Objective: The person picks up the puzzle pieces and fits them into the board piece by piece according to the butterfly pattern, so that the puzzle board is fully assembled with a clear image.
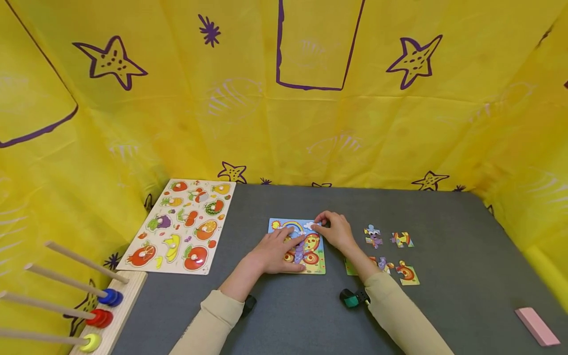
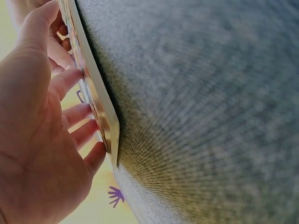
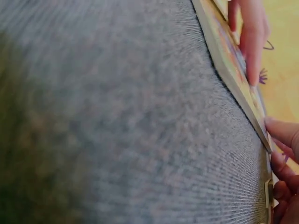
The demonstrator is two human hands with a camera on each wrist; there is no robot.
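Observation:
A small jigsaw puzzle board (image 1: 317, 266) lies on the grey table, its picture showing a rainbow, a sun and a butterfly. My left hand (image 1: 276, 251) rests across it with fingers spread and fairly straight, covering part of the picture. In the left wrist view the fingertips (image 2: 96, 156) touch the board's face (image 2: 100, 109). At the upper right corner, my right hand (image 1: 336, 231) pinches the board's edge between thumb and fingers. The right wrist view shows that thumb (image 3: 282, 133) on the face and the curled fingers at the edge.
Several loose jigsaw pieces (image 1: 407, 274) lie to the right, some partly behind the right forearm. A fruit peg puzzle (image 1: 161, 236) stands at the left. Nearer is a wooden stacker with pegs and coloured rings (image 1: 99, 318). A pink block (image 1: 537, 326) lies far right. Yellow cloth (image 1: 284, 128) encloses the table.

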